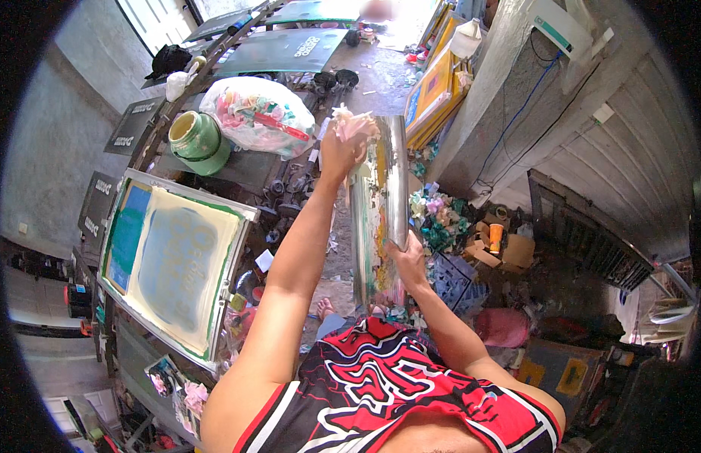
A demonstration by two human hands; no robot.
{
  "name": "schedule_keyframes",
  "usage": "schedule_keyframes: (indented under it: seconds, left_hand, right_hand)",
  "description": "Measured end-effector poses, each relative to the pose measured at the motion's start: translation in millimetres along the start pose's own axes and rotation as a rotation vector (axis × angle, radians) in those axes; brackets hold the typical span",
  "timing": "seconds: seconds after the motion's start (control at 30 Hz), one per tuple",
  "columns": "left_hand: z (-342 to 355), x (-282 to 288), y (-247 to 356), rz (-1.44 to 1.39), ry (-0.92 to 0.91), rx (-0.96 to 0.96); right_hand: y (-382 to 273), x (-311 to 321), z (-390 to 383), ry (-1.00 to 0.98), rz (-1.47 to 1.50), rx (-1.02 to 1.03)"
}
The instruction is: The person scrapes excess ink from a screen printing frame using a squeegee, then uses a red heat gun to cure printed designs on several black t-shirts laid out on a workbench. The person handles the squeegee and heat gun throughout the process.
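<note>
The outstretched left hand (340, 157) clutches a crumpled pale-pink rag (353, 124) by the far end of a paint-streaked metal frame (378, 215); the right hand (409, 261) grips its edge. A green plastic jar (200, 149) stands leftward.

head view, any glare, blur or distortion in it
Head view, top: glare whitens the floor, and a pinkish patch is blurred; head view, corners: black surrounds the curved fisheye image; head view, middle: left hand and right hand look fairly sharp.
</note>
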State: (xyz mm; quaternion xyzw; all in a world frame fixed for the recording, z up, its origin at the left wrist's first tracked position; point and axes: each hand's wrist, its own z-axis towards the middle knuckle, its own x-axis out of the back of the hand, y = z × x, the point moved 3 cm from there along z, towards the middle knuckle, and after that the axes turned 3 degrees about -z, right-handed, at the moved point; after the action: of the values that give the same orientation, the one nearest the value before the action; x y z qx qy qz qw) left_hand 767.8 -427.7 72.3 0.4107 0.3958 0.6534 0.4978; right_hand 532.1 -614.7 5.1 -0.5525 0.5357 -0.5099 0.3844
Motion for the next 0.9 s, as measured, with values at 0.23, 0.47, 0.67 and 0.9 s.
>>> schedule_keyframes:
  seconds: [0.23,0.47,0.67,0.9]
  left_hand:
    - [17.1,0.7,55.2,-0.620,-0.012,0.365]
    - [30.7,-8.1,92.7,-0.196,0.075,0.144]
    - [9.6,-60.7,91.3,0.246,0.201,-0.131]
    - [-97.9,-121.8,16.4,0.591,-0.129,-0.160]
  right_hand:
    - [-2.3,2.2,0.1,0.089,-0.098,0.204]
    - [0.5,5.4,-1.9,0.092,-0.101,0.238]
    - [2.2,-1.3,-17.8,0.313,-0.017,0.241]
    - [-0.1,76.7,53.7,0.447,0.093,0.160]
